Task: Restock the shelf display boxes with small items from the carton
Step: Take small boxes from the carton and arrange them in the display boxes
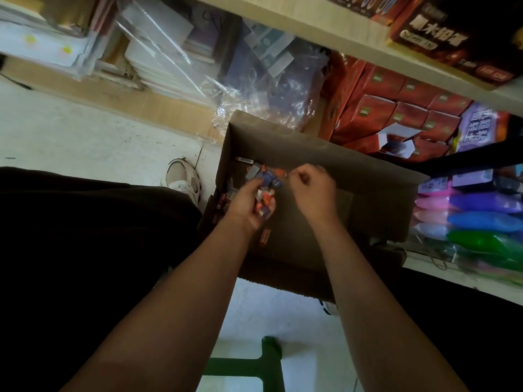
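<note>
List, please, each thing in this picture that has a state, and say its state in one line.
carton: open at the top, a few small items left inside
left hand: holds a bunch of small items
right hand: fingers curled, seems to pinch one small piece
orange boxes: stacked under the shelf, one with its flap open
plastic wrap: crumpled, lying behind the carton

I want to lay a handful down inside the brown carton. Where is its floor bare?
Bare floor of the brown cardboard carton lies right of the right hand, toward the right wall. Crowded: the left corner, where small red and blue packets lie around the left hand.
</note>
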`<state>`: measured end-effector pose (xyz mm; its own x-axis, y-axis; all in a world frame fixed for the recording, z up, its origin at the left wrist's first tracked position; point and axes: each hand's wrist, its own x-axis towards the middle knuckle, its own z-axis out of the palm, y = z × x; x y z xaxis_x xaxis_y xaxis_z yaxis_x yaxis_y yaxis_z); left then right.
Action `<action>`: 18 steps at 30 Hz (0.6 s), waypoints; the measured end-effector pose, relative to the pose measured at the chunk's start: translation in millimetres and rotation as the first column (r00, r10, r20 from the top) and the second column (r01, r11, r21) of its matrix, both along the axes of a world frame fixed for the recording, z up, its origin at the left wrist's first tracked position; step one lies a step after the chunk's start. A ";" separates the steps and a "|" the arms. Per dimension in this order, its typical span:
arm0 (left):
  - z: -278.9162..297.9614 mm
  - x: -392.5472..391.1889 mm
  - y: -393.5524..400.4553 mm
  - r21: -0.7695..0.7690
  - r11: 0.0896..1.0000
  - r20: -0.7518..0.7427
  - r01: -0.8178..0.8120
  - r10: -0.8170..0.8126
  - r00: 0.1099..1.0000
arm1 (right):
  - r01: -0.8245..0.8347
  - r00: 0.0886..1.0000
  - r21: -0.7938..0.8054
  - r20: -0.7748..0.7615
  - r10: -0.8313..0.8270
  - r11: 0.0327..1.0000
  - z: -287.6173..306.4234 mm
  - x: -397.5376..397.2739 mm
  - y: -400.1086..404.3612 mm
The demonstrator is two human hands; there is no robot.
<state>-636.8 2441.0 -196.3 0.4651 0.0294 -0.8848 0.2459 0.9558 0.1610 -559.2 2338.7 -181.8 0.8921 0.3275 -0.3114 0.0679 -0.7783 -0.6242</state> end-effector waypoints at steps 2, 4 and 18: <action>-10.7 0.7 2.0 -0.014 1.000 -0.061 -0.019 0.018 0.998 | -0.085 0.996 -0.134 0.003 0.087 0.987 -28.1 14.1 -1.3; -24.4 1.8 5.7 -0.014 0.999 -0.105 -0.041 0.039 0.994 | -0.325 0.944 -0.271 -0.043 0.326 0.906 -66.0 21.0 5.8; -70.4 0.2 25.2 -0.073 0.970 -0.151 -0.233 0.220 0.964 | -0.671 0.679 -0.548 -0.183 0.711 0.499 -156.1 4.5 45.6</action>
